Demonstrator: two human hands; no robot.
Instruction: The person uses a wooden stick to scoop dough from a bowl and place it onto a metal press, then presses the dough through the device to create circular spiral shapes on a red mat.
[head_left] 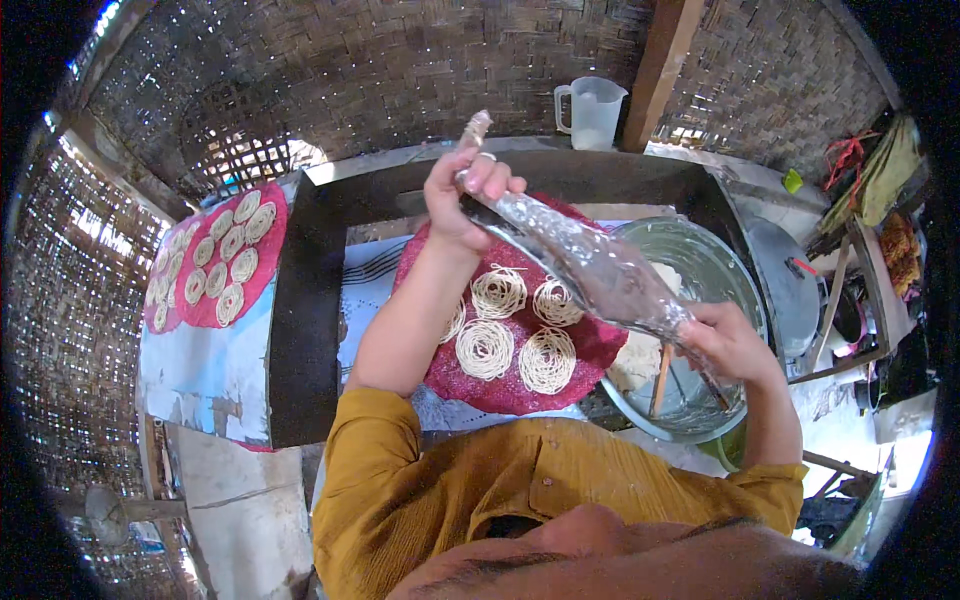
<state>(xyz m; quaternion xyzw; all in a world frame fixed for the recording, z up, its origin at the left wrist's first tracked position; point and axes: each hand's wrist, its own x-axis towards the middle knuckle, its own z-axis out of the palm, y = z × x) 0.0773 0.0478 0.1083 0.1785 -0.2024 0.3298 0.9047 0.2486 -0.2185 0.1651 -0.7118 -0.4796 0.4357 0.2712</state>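
Observation:
A clear plastic piping bag (600,262) is stretched aslant between my two hands, with smears inside it. My left hand (465,195) is closed around its upper end, and a twisted tip sticks up past the fingers. At the lower right, my right hand (735,345) grips the other end, above a large basin (745,270). Pale dough (635,362) and a wooden stick (661,380) lie in the basin, partly hidden by the bag. Under my left forearm is a round red mat (440,378), holding several spiral coils of thin dough strands (485,349).
Another red mat (268,262) with several coils lies on the left ledge. A dark raised border (310,330) surrounds the work surface. Beyond it, a clear plastic jug (592,115) stands by the woven wall (400,75). A grey round lid (780,275) is at the right.

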